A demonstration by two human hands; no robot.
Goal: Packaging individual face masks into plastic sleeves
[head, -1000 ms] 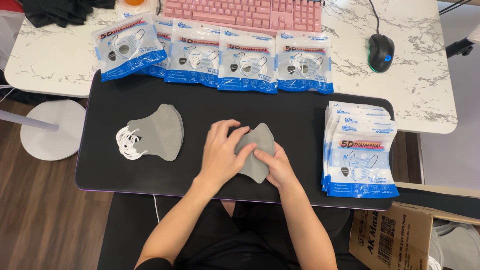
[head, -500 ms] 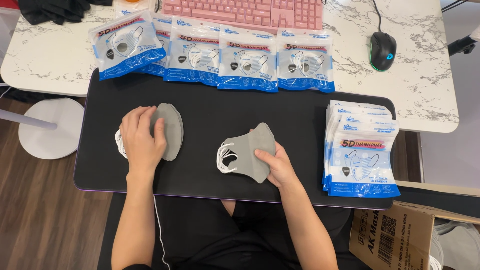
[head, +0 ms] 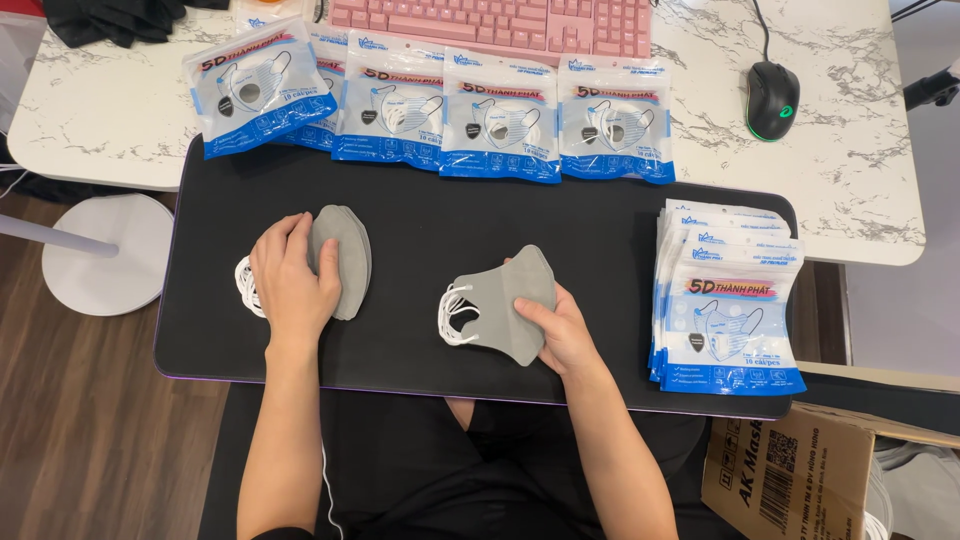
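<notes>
Two hands were at work, the left hand (head: 292, 285) and the right hand (head: 562, 335). Two lots of grey masks lay on one black mat (head: 600, 240): a left pile (head: 345, 255) and one mask (head: 505, 300) to the right. Four packets (head: 500, 125) sat in the far row, with one stack of packets (head: 725, 300) at right. One keyboard (head: 500, 20), one mouse (head: 772, 98) and one cardboard box (head: 790, 475) were there.

Pink keyboard (head: 500, 22); black mouse (head: 771, 100); cardboard box (head: 790, 475); white stool (head: 105, 253); marble table (head: 110, 110).
</notes>
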